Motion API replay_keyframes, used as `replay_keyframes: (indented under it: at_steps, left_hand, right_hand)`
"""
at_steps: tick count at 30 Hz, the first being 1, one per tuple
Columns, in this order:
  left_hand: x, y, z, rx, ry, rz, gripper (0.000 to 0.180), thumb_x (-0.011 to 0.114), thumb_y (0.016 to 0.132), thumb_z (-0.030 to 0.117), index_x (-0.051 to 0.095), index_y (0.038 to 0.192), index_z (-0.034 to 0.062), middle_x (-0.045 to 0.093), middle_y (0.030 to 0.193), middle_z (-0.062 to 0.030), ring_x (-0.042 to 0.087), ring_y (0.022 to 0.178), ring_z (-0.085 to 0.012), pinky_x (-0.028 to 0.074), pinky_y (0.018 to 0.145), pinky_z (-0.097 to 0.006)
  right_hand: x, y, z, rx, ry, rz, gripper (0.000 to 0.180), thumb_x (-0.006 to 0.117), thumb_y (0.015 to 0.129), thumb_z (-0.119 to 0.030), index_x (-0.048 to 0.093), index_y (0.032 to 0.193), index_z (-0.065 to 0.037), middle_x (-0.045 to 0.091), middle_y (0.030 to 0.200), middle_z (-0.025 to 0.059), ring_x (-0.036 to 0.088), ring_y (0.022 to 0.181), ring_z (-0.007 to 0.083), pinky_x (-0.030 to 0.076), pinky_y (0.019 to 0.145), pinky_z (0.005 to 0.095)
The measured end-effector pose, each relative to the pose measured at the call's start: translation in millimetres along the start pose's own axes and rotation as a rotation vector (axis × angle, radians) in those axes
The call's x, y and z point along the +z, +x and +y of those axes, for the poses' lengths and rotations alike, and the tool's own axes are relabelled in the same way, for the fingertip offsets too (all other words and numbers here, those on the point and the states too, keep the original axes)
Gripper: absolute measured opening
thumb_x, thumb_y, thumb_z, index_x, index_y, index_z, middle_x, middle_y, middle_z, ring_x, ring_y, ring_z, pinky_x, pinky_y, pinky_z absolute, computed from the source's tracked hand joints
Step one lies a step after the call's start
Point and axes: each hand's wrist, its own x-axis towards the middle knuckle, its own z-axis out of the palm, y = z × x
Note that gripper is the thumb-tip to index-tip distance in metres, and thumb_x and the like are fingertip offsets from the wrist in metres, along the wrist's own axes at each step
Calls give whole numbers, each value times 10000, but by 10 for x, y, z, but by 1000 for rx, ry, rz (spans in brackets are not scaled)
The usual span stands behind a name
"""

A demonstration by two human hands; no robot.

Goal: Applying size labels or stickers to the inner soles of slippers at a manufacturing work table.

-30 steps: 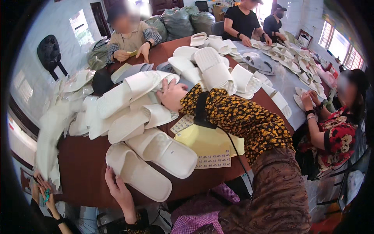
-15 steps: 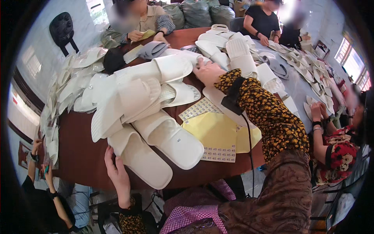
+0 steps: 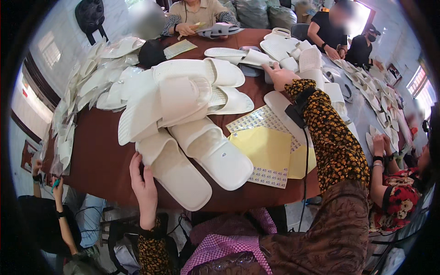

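Note:
My left hand (image 3: 143, 188) rests at the near table edge, fingers against the heel end of a white slipper (image 3: 174, 169) that lies flat beside a second white slipper (image 3: 211, 153). My right hand (image 3: 279, 75) reaches far across the brown table (image 3: 98, 162), fingers spread, palm down, touching the white slippers (image 3: 302, 62) at the far side. It holds nothing. A black device (image 3: 295, 112) is strapped on my patterned right sleeve. Yellow sticker sheets (image 3: 268, 151) lie under my right forearm. A heap of white slippers (image 3: 178, 94) sits mid-table.
Bagged slippers (image 3: 87, 87) are stacked along the table's left rim. People sit around it: one at the far side (image 3: 197, 13), two at the far right (image 3: 337, 34), one at my right (image 3: 394, 192), one at the lower left (image 3: 50, 206). More slippers (image 3: 380, 101) spread to the right.
My right hand has stretched farther across the table toward the far slippers. My left hand stays at the near slipper's heel. The view has tilted closer over the table.

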Motion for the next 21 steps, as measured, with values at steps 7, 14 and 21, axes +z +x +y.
replay_keyframes:
  at_steps: [7, 14, 21]
  left_hand:
    - [13, 10, -62, 22, 24, 7, 374, 468, 938, 107, 461, 1277, -53, 464, 1349, -191, 447, 1252, -291, 324, 1055, -362]
    - [15, 5, -73, 9, 18, -4, 373, 463, 940, 98, 456, 1281, -51, 460, 1354, -194, 444, 1256, -295, 323, 1058, -363]
    - [12, 6, -97, 54, 33, -4, 376, 468, 939, 94, 454, 1284, -54, 465, 1350, -190, 446, 1253, -289, 324, 1057, -361]
  right_hand:
    - [-428, 28, -273, -301, 213, 60, 527, 584, 775, -156, 465, 1270, -23, 536, 1199, 205, 574, 1072, 372, 474, 897, 444]
    - [-612, -121, -1303, -630, 224, 139, 868, 772, 663, -312, 349, 1372, -43, 498, 1262, 173, 493, 1175, 357, 390, 961, 478]
    - [-704, 25, -1392, -450, 97, -107, 957, 803, 601, -285, 290, 1357, -1, 529, 1211, 197, 557, 1076, 382, 428, 876, 503]
